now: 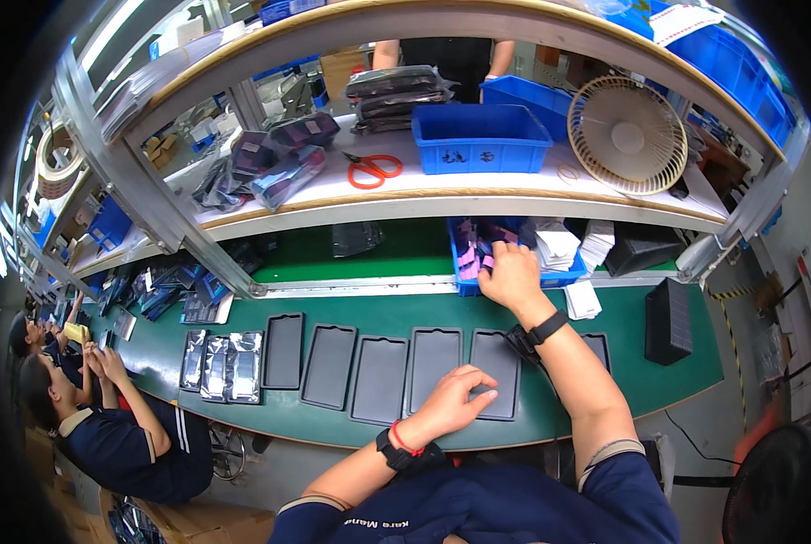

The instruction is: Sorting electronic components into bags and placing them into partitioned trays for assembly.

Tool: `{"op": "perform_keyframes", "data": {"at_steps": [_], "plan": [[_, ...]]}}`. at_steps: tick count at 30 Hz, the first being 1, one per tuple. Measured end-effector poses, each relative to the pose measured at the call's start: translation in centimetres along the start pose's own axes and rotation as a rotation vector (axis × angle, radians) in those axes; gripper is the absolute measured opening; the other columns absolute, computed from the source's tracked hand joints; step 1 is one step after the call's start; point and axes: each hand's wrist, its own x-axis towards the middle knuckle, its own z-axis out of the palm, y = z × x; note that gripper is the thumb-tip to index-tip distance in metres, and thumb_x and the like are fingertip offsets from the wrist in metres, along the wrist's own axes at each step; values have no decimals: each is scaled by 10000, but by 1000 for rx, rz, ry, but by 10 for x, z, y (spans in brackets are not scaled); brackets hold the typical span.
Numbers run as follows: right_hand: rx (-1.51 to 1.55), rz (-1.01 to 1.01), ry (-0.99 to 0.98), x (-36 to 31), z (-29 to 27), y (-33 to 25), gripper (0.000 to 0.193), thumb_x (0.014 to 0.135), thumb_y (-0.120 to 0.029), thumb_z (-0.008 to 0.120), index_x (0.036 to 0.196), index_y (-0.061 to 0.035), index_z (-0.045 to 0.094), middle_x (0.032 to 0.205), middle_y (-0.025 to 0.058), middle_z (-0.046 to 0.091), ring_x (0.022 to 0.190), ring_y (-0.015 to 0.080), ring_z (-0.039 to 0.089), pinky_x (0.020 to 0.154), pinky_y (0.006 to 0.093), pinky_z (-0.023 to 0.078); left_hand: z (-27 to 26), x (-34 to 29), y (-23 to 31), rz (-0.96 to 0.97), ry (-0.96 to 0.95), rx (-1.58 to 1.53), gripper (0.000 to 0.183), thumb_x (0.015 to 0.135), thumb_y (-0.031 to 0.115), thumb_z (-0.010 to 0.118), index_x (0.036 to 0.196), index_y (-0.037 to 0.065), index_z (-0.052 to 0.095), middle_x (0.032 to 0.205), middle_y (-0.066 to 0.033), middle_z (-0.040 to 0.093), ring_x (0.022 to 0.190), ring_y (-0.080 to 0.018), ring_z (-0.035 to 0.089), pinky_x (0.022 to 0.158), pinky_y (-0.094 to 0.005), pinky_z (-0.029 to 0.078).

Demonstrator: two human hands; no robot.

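Observation:
My right hand [512, 276] reaches into a blue bin [467, 286] at the table's back edge. Its fingers bend down over small purple pieces [468, 265]; whatever they grip is hidden. White folded papers [555, 245] fill the bin's right side. My left hand [460, 399] hovers above the row of shallow black trays [379, 379], fingers loosely bent and thumb apart, with nothing in it. The trays within view look bare inside. At the row's left end lie several clear-wrapped flat items [245, 363]. Both wrists wear dark bands.
A shelf [405, 201] crosses above the table, bearing orange scissors [372, 170], a blue bin [482, 140], a fan [627, 134] and bagged goods. A black stack [668, 322] stands at right. Co-workers sit at left [124, 453]; another person stands behind the shelf.

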Motion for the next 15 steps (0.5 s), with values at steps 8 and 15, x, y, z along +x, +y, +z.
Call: {"op": "perform_keyframes", "data": {"at_steps": [8,15], "plan": [[-53,-60,-43,7,7,2,304,674,-112,605,949,17,589,844,196,632,779,346,591,689,444,480,-36,-10,-7,-132,105,-177,111,856,127,635,889,23,658,816,-19,600,691,-84,532,649,-231,455],[41,-299,510,-33,-23,-26,252,724,23,518,966,3,587,715,139,549,667,302,527,630,399,435,-47,3,-26,-246,123,-827,278,931,218,546,1092,-5,582,1020,-82,619,854,-139,594,751,-258,485]]}}
